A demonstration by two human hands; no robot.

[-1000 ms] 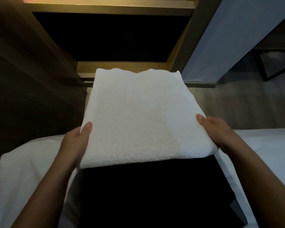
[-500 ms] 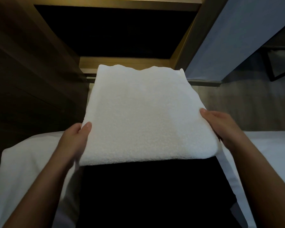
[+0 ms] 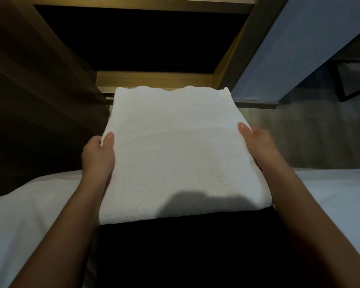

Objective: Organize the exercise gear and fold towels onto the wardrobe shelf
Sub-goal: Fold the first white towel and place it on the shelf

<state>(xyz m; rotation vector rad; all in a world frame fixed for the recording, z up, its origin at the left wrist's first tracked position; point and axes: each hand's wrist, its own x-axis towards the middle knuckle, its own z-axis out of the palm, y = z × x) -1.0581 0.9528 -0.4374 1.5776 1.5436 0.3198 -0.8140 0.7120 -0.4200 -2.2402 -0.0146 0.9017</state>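
Carrying a folded white towel [image 3: 175, 150] toward the wardrobe shelf [image 3: 154, 79] in the head view, the left hand [image 3: 98, 156] and right hand [image 3: 258, 146] each clamp a side edge, thumbs on top, other fingers hidden underneath. Towel sits level in the air above the bed [image 3: 29, 204], far edge just short of the shelf lip, so this looks like the placing step. Next move likely needs a flat push forward into the dark opening without letting the fold sag.

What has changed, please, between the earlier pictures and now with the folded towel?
The folded white terry towel now reaches slightly further toward the open wooden wardrobe shelf. The left hand and right hand keep their grip on its side edges, thumbs on top; nothing was let go.
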